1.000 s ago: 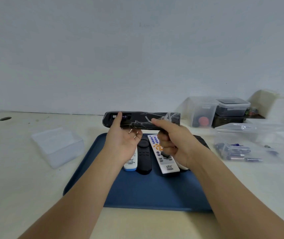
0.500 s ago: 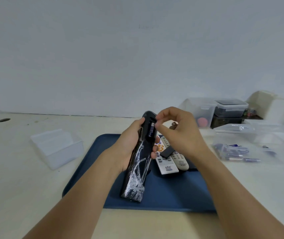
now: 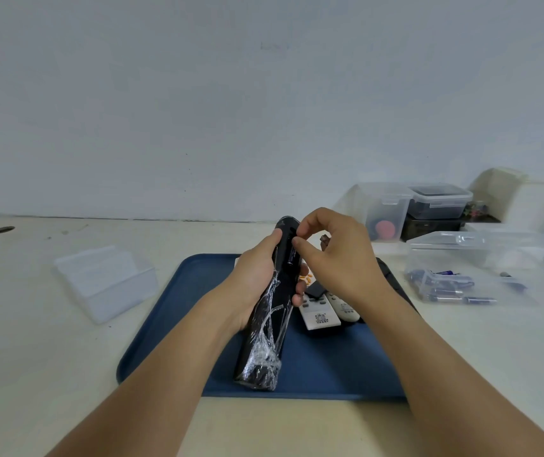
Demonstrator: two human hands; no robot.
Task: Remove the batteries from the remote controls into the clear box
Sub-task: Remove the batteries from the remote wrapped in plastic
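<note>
A person's left hand (image 3: 257,275) grips a long black remote (image 3: 272,311) wrapped in clear film, now held lengthwise over the blue tray (image 3: 171,311); a second ago it lay crosswise. The right hand (image 3: 336,255) has closed in on the open battery bay at the far end, thumb and forefinger pinching at a battery (image 3: 289,260) still seated there. Removal looks begun, not finished. The clear box (image 3: 462,258) holding loose batteries sits on the desk (image 3: 33,357), right of the tray.
</note>
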